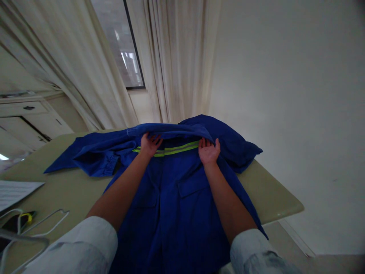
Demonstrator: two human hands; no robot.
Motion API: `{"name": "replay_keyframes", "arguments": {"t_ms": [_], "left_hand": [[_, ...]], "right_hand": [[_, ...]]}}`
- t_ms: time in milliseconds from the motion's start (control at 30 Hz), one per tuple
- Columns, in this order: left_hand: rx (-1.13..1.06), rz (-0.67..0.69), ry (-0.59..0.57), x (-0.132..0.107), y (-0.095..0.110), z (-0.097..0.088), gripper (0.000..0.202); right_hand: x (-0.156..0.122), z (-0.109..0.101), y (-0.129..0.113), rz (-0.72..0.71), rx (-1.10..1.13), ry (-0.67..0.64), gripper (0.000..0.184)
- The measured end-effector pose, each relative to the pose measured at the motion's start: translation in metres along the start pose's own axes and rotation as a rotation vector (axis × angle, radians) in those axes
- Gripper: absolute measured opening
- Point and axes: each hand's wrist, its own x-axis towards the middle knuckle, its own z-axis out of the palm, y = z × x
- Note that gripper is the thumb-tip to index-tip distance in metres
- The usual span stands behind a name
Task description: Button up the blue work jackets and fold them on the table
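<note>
"Since the left hand [149, 146] and right hand [209, 152] both rest on the blue work jacket [171, 190], how do the fingers [151, 139] stand?"

"Half open against its folded top edge [171, 130], the left ones tucked under; I cannot tell if they grip. That edge runs crosswise, the jacket's length pointing straight out from the person across the tabletop [270, 194]."

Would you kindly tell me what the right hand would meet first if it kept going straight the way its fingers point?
The right hand would likely meet the folded-over edge of the blue work jacket just past its fingertips, though depth is unclear.
</note>
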Motion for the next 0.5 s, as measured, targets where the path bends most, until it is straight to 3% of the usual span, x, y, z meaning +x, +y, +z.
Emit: {"name": "replay_keyframes", "arguments": {"t_ms": [100,233,333,400,500], "left_hand": [[-0.065,-0.078,0.162,0.004,0.007,-0.015,0.020],[0.094,-0.080,0.230,0.007,0.008,-0.026,0.027],[0.210,0.036,0.225,0.012,0.016,-0.018,0.031],[0.317,0.185,0.211,0.016,0.026,-0.015,0.034],[0.588,0.384,0.265,0.017,0.047,-0.033,0.036]], "right_hand": [[0.005,-0.009,0.001,-0.010,-0.066,0.111,0.030],[0.008,-0.010,0.014,0.065,-0.130,0.227,0.025],[0.010,-0.010,0.020,0.080,-0.174,0.263,0.030],[0.011,-0.012,0.021,0.058,-0.223,0.255,0.031],[0.012,-0.016,0.021,0.066,-0.264,0.241,0.028]]}}
